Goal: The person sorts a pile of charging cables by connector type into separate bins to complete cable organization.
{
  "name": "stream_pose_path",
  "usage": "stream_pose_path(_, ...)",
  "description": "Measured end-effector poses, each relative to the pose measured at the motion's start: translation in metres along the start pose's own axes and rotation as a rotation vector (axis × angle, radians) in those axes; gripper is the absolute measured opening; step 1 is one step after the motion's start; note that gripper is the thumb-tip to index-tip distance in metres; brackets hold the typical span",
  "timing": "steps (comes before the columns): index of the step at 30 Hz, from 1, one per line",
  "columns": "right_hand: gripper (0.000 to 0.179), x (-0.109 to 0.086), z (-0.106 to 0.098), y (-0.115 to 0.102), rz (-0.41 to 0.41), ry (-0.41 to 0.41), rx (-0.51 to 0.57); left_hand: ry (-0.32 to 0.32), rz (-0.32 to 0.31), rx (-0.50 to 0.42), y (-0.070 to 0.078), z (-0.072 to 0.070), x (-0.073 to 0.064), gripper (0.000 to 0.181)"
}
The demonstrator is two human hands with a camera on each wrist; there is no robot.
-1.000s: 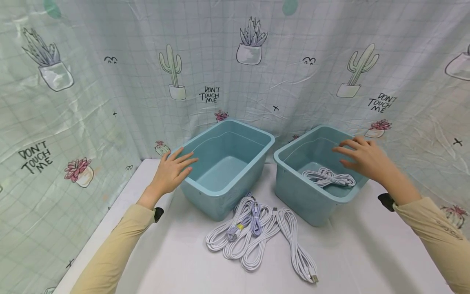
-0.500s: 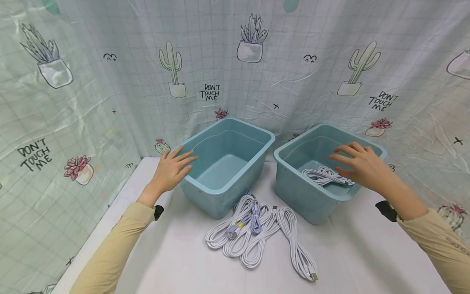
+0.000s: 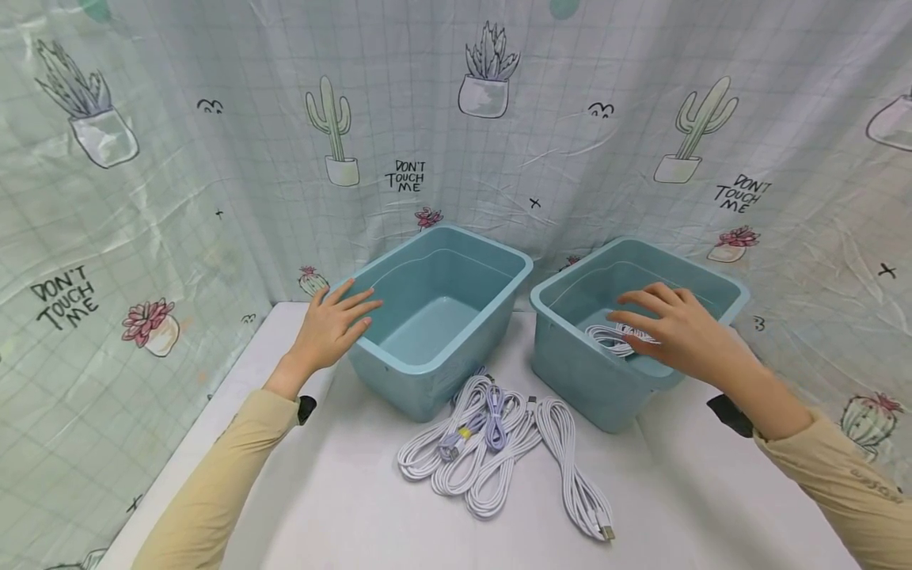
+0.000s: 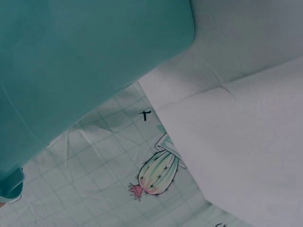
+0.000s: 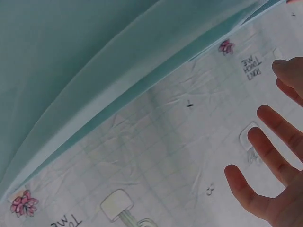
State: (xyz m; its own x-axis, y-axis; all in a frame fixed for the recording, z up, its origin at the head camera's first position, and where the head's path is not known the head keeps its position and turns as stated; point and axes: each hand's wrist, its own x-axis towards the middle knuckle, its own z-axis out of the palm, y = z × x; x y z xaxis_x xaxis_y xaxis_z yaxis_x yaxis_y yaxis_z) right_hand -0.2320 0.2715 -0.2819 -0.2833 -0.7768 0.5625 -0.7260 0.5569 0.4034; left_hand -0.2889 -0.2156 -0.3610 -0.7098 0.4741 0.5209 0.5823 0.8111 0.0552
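My left hand lies at the left rim of the left blue-green bin, its fingers spread over the edge. Nothing shows inside that bin. Over the right blue-green bin hovers my right hand, fingers apart and loosely bent, holding nothing. Below it, a coiled white cable in the bin is partly hidden by the hand. The right wrist view shows the spread fingers near the bin's rim. Between the bins and me lie several bundled white cables, with lilac cables on top.
A separate white cable bundle lies to the right of the pile, its plug pointing towards me. The white table bears everything. A cactus-print curtain closes in the back and sides, close behind both bins.
My right hand has moved left and slightly down over the right bin, now covering part of the white cable there. My left hand has stayed at its rim.
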Motion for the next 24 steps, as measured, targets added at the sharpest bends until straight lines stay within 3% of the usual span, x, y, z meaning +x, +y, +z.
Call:
stream_pose_path(8,0.042,0.007,0.006,-0.021,-0.057,0.026,0.014,0.008,-0.002,-0.005,-0.001,0.001,0.000,0.039)
stream_pose_path(24,0.053,-0.007,0.026,-0.061,-0.111,-0.131,0.047,-0.003,-0.012,0.005,0.000,0.000,0.000,0.036)
